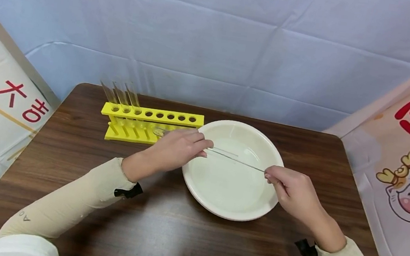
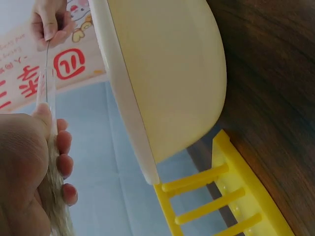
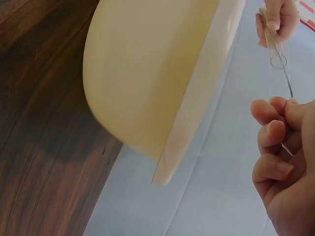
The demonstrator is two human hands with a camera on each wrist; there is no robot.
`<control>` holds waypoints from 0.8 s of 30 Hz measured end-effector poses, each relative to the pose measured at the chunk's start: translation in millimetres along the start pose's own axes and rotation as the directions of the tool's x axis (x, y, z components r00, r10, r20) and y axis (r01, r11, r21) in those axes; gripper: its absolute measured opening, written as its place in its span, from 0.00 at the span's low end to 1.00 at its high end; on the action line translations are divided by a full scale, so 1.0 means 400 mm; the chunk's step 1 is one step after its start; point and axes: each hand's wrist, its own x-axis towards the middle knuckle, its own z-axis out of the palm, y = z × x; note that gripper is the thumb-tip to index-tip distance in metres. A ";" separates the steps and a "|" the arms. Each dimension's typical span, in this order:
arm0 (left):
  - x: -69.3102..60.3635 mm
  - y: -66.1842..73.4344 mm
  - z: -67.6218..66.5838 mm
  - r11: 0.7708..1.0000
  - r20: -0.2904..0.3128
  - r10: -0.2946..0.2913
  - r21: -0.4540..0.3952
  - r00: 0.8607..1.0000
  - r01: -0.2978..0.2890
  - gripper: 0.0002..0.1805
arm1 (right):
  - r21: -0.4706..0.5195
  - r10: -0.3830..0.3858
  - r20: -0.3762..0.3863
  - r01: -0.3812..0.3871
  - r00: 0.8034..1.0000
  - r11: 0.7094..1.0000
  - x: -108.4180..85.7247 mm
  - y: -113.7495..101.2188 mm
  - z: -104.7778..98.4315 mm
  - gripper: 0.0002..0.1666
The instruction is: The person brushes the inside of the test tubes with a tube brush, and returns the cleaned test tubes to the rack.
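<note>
Over the white basin [image 1: 228, 186], my left hand [image 1: 177, 148] grips a clear glass test tube [image 1: 231, 153] that lies nearly level. Its rounded end [image 1: 160, 132] sticks out on the left, above the rack, and its mouth points right. A test tube brush is inside it; pale bristles [image 2: 55, 201] show through the glass in the left wrist view. My right hand [image 1: 295, 192] pinches the far end of the brush's thin twisted wire handle [image 1: 248, 165], its other fingers curled. Part of the tube is hidden behind the left hand.
A yellow test tube rack [image 1: 152, 115] stands left of the basin, with three clear test tubes [image 1: 132, 95] in its leftmost holes. All stand on a dark wooden table [image 1: 175, 244]. A pale blue cloth [image 1: 214, 52] hangs behind it, with printed cloths at both sides.
</note>
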 end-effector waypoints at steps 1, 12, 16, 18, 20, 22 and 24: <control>0.002 0.002 0.002 1.000 0.007 0.004 -0.003 1.000 -0.003 0.14 | 0.003 -0.002 0.007 0.002 1.000 1.000 0.002 -0.002 0.004 0.18; 0.010 0.005 -0.003 1.000 0.005 -0.009 -0.003 1.000 0.009 0.14 | 0.333 0.254 0.207 -0.312 0.945 0.890 0.021 -0.042 0.020 0.15; 0.015 0.005 -0.004 1.000 -0.020 -0.003 0.006 1.000 0.004 0.14 | 0.630 0.307 0.411 -0.511 0.858 0.585 0.036 -0.047 0.009 0.19; 0.017 0.006 0.000 1.000 -0.032 0.004 0.003 0.999 -0.003 0.14 | 0.721 0.266 0.537 -0.599 0.801 0.349 0.043 -0.044 0.005 0.22; 0.018 0.007 0.002 1.000 -0.038 0.008 0.007 0.999 -0.007 0.13 | 0.734 0.205 0.643 -0.670 0.738 0.113 0.045 -0.041 0.005 0.22; 0.018 0.007 0.002 1.000 -0.040 0.007 0.016 0.999 -0.007 0.13 | 0.716 0.131 0.697 -0.696 0.705 -0.060 0.045 -0.037 0.006 0.21; 0.017 0.006 0.002 1.000 -0.040 0.007 0.024 0.999 -0.006 0.13 | 0.694 0.089 0.718 -0.700 0.690 -0.168 0.043 -0.036 0.008 0.20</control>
